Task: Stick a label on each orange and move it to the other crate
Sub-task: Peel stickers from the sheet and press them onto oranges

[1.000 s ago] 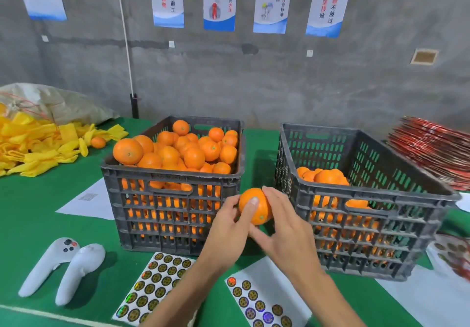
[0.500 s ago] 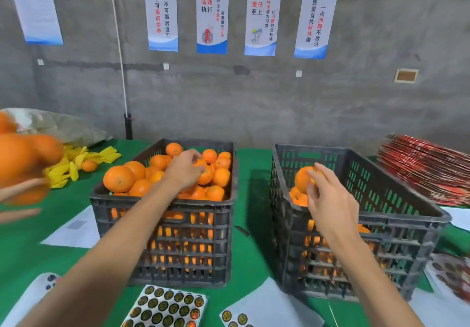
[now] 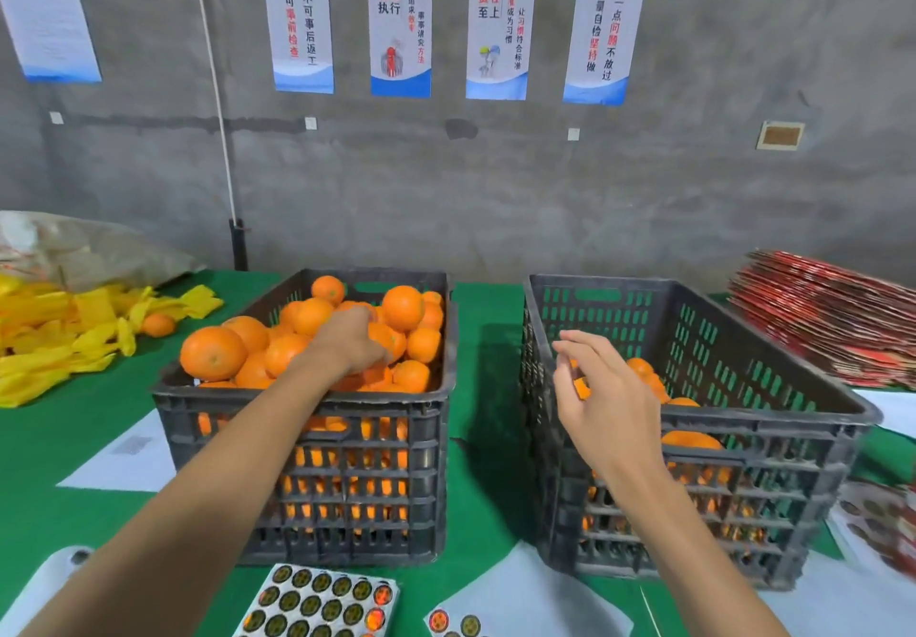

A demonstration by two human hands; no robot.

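From the head camera we are seeing the left hand (image 3: 354,341) curling its fingers round an orange (image 3: 389,339) atop the heaped left crate (image 3: 307,418); the right hand (image 3: 602,401) is hovering loose-fingered, holding nothing, over the right crate (image 3: 763,430), labelled oranges (image 3: 644,373) lying just beyond its fingertips.

Yellow bags (image 3: 54,339) left, red stacked cartons (image 3: 832,324) right, posters (image 3: 400,21) above.
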